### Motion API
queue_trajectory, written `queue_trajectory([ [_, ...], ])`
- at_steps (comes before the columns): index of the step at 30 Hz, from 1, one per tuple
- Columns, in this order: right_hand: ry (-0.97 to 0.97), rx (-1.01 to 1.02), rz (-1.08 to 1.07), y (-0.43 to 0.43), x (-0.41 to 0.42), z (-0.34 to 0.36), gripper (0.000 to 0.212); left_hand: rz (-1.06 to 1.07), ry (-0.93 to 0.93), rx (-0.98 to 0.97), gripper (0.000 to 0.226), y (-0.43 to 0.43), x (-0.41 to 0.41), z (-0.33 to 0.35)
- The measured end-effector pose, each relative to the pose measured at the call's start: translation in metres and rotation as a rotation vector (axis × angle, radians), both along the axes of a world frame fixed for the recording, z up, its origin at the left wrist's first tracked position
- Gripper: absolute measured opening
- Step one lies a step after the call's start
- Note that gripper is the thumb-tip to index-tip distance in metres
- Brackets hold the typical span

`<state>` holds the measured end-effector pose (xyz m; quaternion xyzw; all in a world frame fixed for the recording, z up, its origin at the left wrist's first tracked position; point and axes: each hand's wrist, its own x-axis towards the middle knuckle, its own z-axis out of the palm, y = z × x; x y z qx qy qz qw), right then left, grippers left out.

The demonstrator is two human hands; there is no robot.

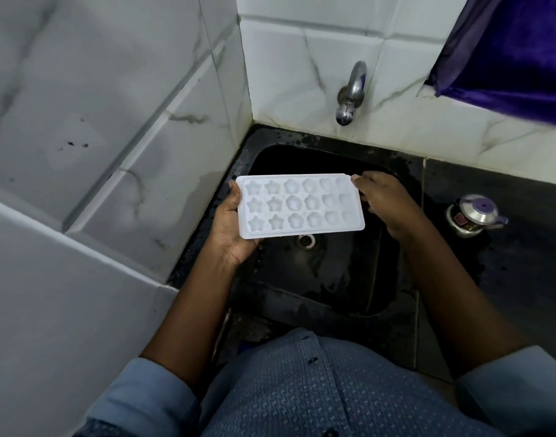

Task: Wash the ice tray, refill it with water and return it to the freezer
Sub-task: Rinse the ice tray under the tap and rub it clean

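Tray (298,205): left hand (231,228) cradles, right hand (384,200) pinches.

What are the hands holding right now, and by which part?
Both hold the white ice tray over the sink: the left hand grips its left short end, the right hand pinches its far right corner.
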<state>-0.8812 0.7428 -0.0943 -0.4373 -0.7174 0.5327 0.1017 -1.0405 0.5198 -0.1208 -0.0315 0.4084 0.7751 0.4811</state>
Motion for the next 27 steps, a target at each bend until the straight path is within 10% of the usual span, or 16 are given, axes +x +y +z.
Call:
queue_trajectory([
  [14, 0.102, -0.148, -0.122, 0.03, -0.007, 0.005, 0.076, -0.012, 0.296, -0.35, 0.054, 0.041, -0.016, 0.006],
  [27, 0.261, -0.07, -0.166, 0.017, 0.0, 0.014, 0.019, 0.065, 0.274, -0.421, 0.035, 0.066, -0.019, 0.027],
])
